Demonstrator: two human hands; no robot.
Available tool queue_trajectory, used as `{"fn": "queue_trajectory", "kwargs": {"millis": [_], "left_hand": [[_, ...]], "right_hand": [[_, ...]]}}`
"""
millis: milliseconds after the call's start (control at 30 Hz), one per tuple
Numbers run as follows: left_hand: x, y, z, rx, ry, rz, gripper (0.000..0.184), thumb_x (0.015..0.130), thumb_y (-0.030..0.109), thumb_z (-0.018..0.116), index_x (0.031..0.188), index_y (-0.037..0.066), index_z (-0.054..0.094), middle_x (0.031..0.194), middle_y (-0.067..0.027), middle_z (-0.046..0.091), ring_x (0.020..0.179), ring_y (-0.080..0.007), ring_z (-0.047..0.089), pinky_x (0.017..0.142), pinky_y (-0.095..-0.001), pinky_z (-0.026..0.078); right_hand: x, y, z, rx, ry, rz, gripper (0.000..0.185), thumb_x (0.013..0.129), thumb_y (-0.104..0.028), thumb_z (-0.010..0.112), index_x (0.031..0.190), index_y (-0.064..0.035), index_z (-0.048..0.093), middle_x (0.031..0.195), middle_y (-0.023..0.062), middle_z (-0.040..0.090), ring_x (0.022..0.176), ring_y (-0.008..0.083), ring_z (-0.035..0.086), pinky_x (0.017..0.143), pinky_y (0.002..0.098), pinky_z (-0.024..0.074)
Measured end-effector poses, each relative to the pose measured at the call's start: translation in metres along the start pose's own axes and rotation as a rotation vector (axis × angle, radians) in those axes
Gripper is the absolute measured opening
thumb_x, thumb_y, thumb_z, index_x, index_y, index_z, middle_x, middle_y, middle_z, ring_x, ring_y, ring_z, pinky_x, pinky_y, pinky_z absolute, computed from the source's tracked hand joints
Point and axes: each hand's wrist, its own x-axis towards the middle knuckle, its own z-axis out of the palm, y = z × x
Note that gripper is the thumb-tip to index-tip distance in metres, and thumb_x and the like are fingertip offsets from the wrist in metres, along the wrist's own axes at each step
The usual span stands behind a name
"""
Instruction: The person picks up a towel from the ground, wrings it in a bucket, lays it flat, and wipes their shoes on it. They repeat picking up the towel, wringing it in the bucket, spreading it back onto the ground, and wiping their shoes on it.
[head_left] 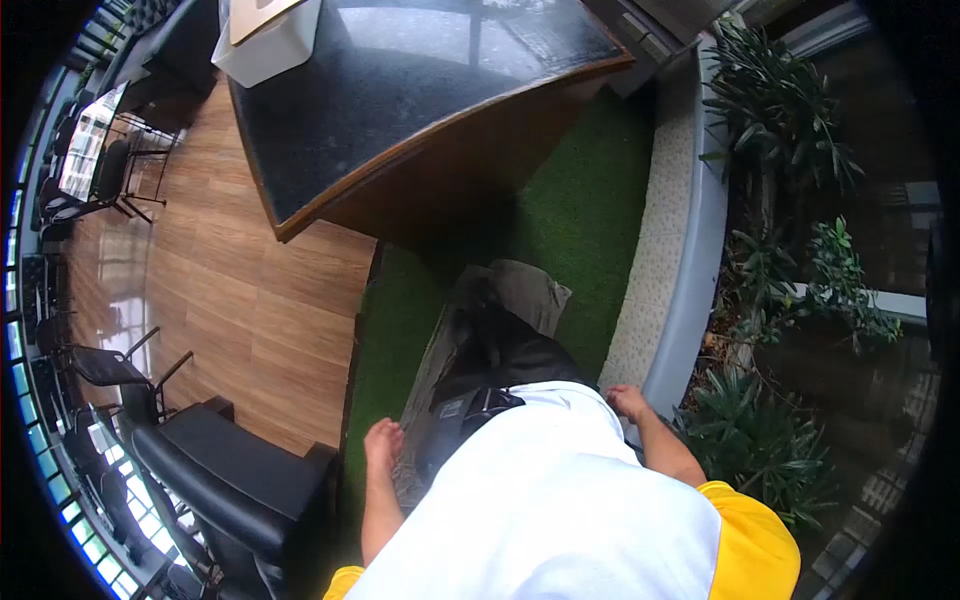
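Observation:
Out at my left side hangs my left hand (pixel 385 440), its fingers curled closed with nothing visible in them. My right hand (pixel 628 402) is also curled closed beside my waist, close to the grey planter ledge (pixel 668 350), and it shows no object. Whether it touches the ledge I cannot tell. Between the hands are my white shirt (pixel 560 490) and a black pouch or bag (pixel 475 410) at the waist. Below, my dark trousers (pixel 500 340) are over a grey-brown mat or cloth (pixel 535 285) on green artificial turf (pixel 570 220).
Ahead stands a dark-topped counter (pixel 400 90) with a wooden edge; a white plastic bin (pixel 275 55) with a tan board sits on it. A black sofa (pixel 235 470) and a chair (pixel 115 370) are on the left. Leafy plants (pixel 770 100) line the right.

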Motion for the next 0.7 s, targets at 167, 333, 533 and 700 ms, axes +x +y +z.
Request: {"fn": "queue_trajectory", "kwargs": {"millis": [167,333,533,700], "left_hand": [[-0.016,0.017,0.023,-0.036,0.04,0.054,0.031,0.088,0.012,0.052,0.117,0.004,0.051,0.099,-0.0089,0.061,0.081,-0.0188,0.059,0.069,-0.0322,0.05],[0.013,-0.013,0.04,0.237,0.038,0.052,0.024,0.086,0.012,0.054,0.107,0.002,0.061,0.091,-0.0088,0.063,0.074,-0.0164,0.059,0.066,-0.0305,0.048],[0.064,0.016,0.074,0.247,-0.099,0.194,0.026,0.085,0.01,0.054,0.106,-0.004,0.06,0.091,-0.0098,0.064,0.08,-0.0185,0.06,0.072,-0.0278,0.047],[0.033,0.087,0.124,0.323,-0.124,0.192,0.026,0.085,0.007,0.053,0.109,-0.002,0.058,0.088,-0.0087,0.063,0.076,-0.0167,0.059,0.068,-0.0271,0.047]], "right_hand": [[0.0,0.021,-0.015,-0.051,0.006,0.06,0.015,0.079,-0.009,0.055,0.084,-0.0033,0.067,0.069,0.0066,0.061,0.056,0.0163,0.057,0.051,0.0315,0.0495],[0.004,-0.011,-0.038,0.231,0.056,0.004,0.016,0.082,-0.011,0.052,0.091,-0.0049,0.064,0.069,0.0054,0.06,0.052,0.0147,0.055,0.049,0.0309,0.0487],[0.022,0.006,-0.042,0.306,0.06,0.036,0.021,0.085,-0.013,0.051,0.103,-0.0048,0.059,0.072,0.0043,0.059,0.054,0.0138,0.056,0.048,0.0302,0.0483],[0.019,0.039,-0.027,0.397,0.083,0.107,0.019,0.085,-0.014,0.054,0.101,-0.0062,0.06,0.075,0.0053,0.059,0.057,0.0158,0.057,0.047,0.0302,0.0475]]}}
